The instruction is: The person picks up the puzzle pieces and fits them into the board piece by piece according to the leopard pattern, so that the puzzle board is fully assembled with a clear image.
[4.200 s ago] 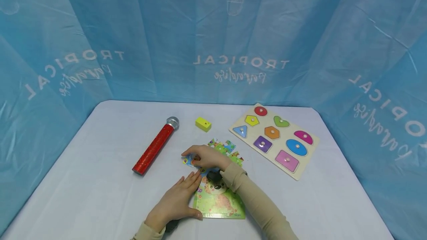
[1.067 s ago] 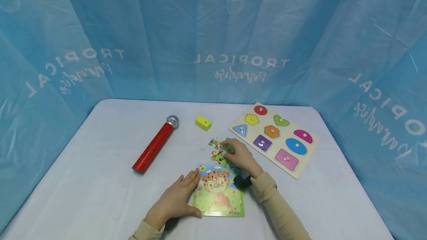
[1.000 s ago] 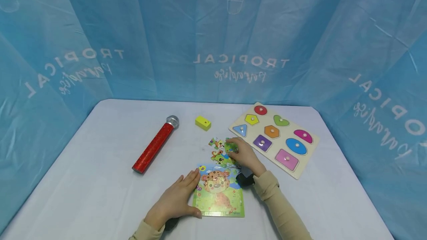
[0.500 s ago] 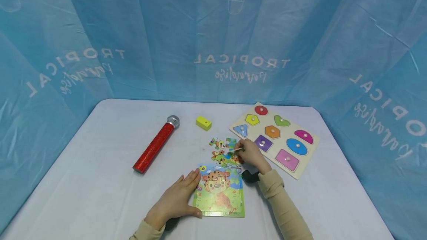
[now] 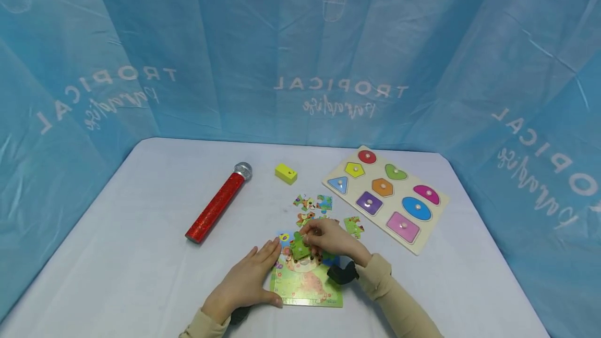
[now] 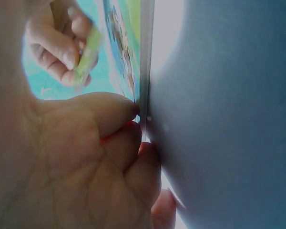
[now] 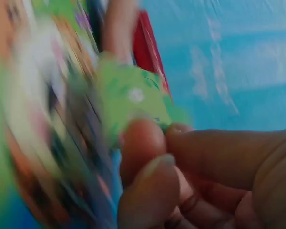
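1. Head view: the puzzle board (image 5: 310, 302), printed with a spotted animal, lies flat on the white counter (image 5: 141, 275) and serves as landmark. At its left edge rests the left hand (image 5: 246, 283), its grip wide, holding nothing: fingers extended toward the far left corner, thumb by the near left one. Over the board's far part is the right hand (image 5: 334, 239), its grip narrow, thumb and finger pinching a green puzzle piece (image 5: 299, 247). Just beyond the board's far edge lie several loose puzzle pieces (image 5: 325, 202); another green one (image 5: 354, 227) is off its far right corner. Farther beyond stands a yellow block (image 5: 286, 173). A red microphone (image 5: 217, 206) lies well to the board's left, and a shape board (image 5: 396, 195) with knobbed pieces lies beyond and right of it. A blue curtain (image 5: 235, 40) hangs behind.

2. Left wrist view: the left hand's fingers meet the puzzle board's edge, seen as a thin strip. The pinched piece, blurred, is apart from the board's face.

3. Right wrist view: thumb and finger hold the green puzzle piece by one side; a small white flower shows on it. The puzzle board beside it is badly blurred.
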### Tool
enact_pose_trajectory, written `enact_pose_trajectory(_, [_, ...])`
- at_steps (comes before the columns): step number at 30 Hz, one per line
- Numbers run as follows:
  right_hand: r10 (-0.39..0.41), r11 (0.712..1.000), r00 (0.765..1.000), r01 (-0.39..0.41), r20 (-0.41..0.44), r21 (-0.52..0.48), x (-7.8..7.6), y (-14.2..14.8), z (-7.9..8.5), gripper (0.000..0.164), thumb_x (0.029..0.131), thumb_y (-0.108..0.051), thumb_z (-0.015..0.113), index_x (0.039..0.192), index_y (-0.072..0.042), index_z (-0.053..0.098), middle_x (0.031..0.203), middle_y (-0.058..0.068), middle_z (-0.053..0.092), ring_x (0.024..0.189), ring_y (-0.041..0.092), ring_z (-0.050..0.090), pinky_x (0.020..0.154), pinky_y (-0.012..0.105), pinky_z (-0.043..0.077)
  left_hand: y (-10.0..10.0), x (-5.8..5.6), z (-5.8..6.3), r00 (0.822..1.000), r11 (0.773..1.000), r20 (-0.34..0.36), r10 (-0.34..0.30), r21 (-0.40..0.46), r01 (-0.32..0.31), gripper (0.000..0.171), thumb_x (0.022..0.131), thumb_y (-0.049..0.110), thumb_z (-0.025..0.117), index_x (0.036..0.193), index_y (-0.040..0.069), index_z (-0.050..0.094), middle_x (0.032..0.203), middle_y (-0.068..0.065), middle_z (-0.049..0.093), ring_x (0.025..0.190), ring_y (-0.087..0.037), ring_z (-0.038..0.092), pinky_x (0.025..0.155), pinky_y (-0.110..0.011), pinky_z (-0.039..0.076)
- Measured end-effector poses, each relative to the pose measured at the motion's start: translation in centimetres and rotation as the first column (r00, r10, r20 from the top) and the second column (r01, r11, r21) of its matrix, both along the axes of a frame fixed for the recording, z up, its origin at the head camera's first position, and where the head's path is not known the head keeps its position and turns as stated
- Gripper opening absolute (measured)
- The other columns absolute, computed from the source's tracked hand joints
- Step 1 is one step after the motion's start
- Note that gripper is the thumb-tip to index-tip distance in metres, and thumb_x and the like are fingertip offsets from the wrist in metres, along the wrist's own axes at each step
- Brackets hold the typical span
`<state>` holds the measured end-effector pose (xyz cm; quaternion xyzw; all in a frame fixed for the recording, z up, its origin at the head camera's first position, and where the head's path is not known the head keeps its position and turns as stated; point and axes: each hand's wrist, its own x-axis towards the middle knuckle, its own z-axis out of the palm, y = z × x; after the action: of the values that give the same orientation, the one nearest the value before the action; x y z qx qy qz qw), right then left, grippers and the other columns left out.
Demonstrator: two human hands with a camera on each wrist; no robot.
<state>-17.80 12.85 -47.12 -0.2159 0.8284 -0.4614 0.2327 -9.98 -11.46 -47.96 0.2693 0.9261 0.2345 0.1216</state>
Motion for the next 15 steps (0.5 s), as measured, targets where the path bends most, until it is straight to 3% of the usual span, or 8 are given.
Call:
enact_pose_trajectory(5, [0.009, 1.000, 0.997, -0.007, 0.076, -0.025, 2.2, -1.7, -0.7, 0.007, 0.094, -0.012, 0.060, 0.096, -0.005, 0.063, 0.073, 0.004, 0.065, 0.051, 0.009, 0.060, 0.047, 0.026, 0.054, 0.1, -0.1, 0.0, 1.000, 1.000, 0.001, 0.003, -0.001, -0.003, 0.118, 0.061, 0.058, 0.081, 0.149, -0.002, 0.031, 0.158, -0.017, 0.028, 0.147, -0.035, 0.027, 0.118, -0.055, 0.025])
enact_pose_trajectory(10, [0.016, 0.998, 0.999, -0.012, -0.049, 0.067, 3.6, -2.5, -1.1, 0.012, 0.090, -0.020, 0.068, 0.081, -0.013, 0.064, 0.064, -0.005, 0.061, 0.047, 0.002, 0.050, 0.044, 0.018, 0.042, 0.2, -0.2, 0.0, 1.000, 1.000, 0.007, 0.004, -0.005, -0.004, 0.119, 0.060, 0.057, 0.081, 0.149, -0.002, 0.030, 0.159, -0.017, 0.027, 0.147, -0.035, 0.026, 0.119, -0.055, 0.025])
enact_pose_trajectory(15, [0.113, 0.977, 0.978, -0.077, -0.178, 0.197, 4.4, -3.1, -1.2, 0.015, 0.084, -0.021, 0.075, 0.075, -0.018, 0.064, 0.063, -0.013, 0.056, 0.050, -0.002, 0.044, 0.048, 0.014, 0.037, 0.1, -0.1, 0.1, 1.000, 1.000, 0.011, 0.005, -0.007, -0.005, 0.118, 0.061, 0.057, 0.082, 0.149, -0.002, 0.031, 0.159, -0.017, 0.027, 0.147, -0.035, 0.026, 0.118, -0.055, 0.025])
